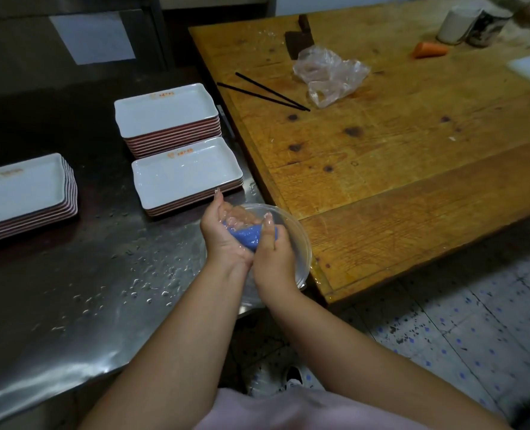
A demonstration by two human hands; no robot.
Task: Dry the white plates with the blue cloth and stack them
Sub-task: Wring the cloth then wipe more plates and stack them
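Both hands, left hand (223,231) and right hand (274,246), squeeze the wadded blue cloth (249,236) between curled fingers above a clear bowl (298,240) (steel counter's right edge); white plates (187,176) stacked just beyond.

Blue cloth (249,235) bunched in a wad above a clear bowl (294,240). White rect. plates in 3 stacks on wet steel counter: far (166,114), near (186,176), left (18,193). Near top plate wet.
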